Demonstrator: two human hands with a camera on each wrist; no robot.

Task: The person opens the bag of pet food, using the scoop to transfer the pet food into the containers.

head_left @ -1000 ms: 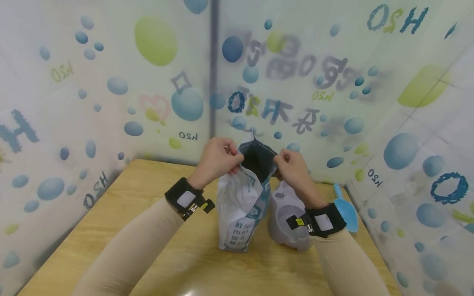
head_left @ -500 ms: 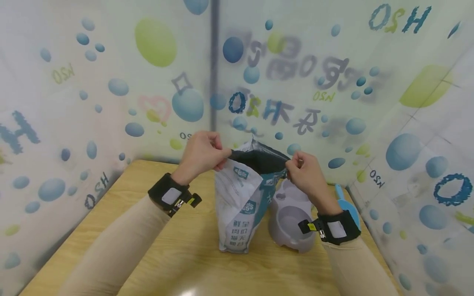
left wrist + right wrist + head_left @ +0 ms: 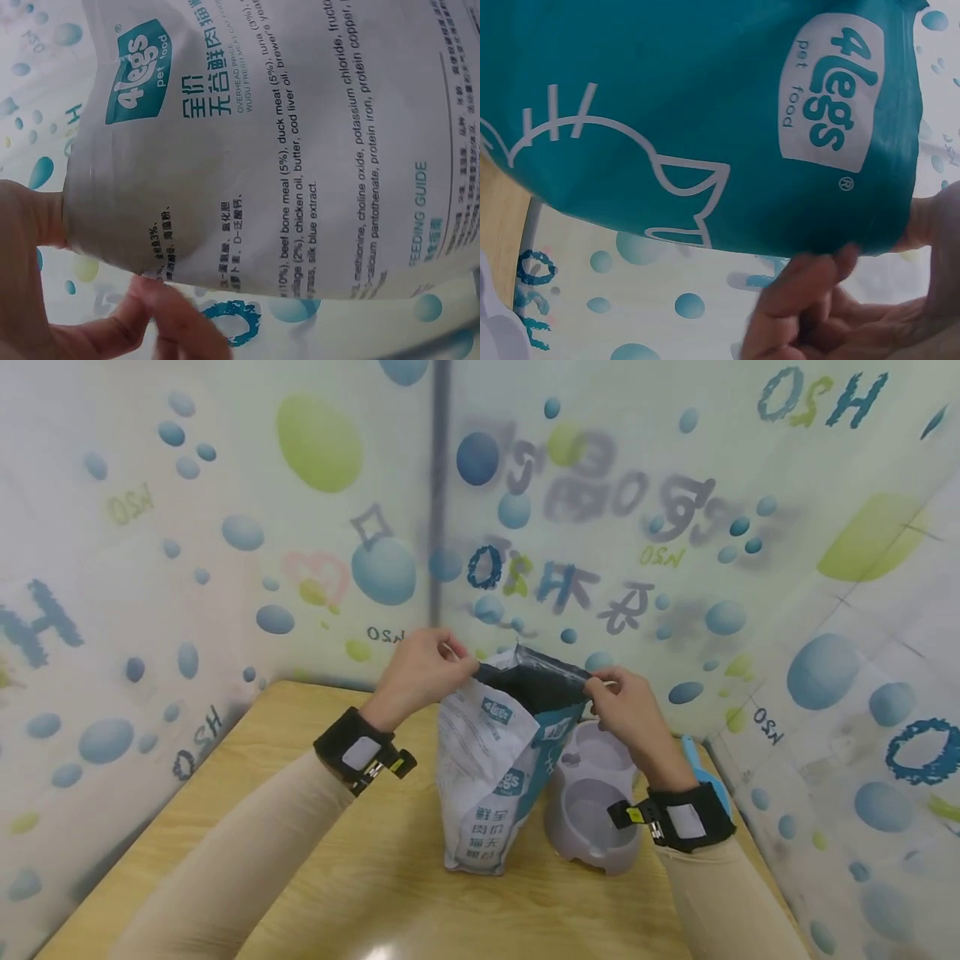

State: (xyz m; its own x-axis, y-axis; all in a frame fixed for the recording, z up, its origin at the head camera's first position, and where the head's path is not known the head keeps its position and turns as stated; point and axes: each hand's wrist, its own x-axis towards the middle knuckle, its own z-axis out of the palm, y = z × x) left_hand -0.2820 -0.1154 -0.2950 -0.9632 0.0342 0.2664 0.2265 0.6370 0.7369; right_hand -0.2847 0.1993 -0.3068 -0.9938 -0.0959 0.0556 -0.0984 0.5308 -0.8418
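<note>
Room to pass along the tabletop point(image 3: 375, 877), lower centre! Mid-frame the bag point(image 3: 483, 777) stands in the way, mouth gaping between the hands point(image 3: 423, 672) point(image 3: 630, 706), and the double bowl point(image 3: 558, 831) crowds its right side.

— What's the bag point(image 3: 480, 760) made of?
— Smooth plastic film by its look, with a glossy dark lining point(image 3: 551, 689).
— And the bowl point(image 3: 585, 847)?
— Matt plastic; the table point(image 3: 375, 877) is wood-grained, glossy; the sleeves point(image 3: 247, 852), cloth.
</note>
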